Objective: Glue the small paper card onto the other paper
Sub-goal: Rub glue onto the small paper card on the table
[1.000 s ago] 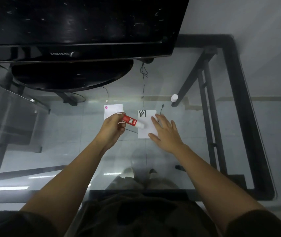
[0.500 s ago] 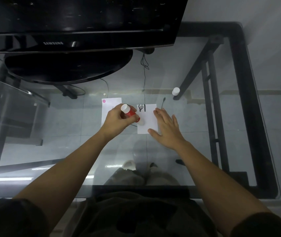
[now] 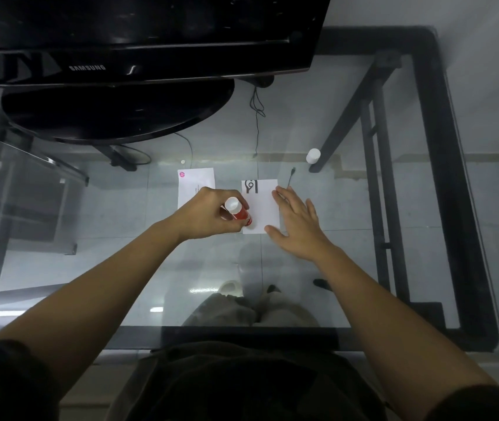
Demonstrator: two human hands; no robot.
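A small white card (image 3: 261, 208) with a black mark at its top lies on the glass table. My right hand (image 3: 298, 221) rests flat on the card's right edge, fingers spread. My left hand (image 3: 208, 214) grips a red glue stick (image 3: 237, 211), held nearly upright with its white base toward me and its tip on the card's lower left corner. A second white paper (image 3: 195, 183) with a pink logo lies to the left, partly hidden by my left hand.
The glue stick's white cap (image 3: 313, 155) stands at the back right. A black monitor (image 3: 139, 41) on a round stand (image 3: 114, 110) fills the back left. The black table frame (image 3: 442, 177) runs along the right and near edges. A thin cable end (image 3: 290, 176) lies behind the card.
My left hand tipped the glue stick from lying sideways to nearly upright and slid its tip down toward the card's lower left corner. My right hand stayed on the card.
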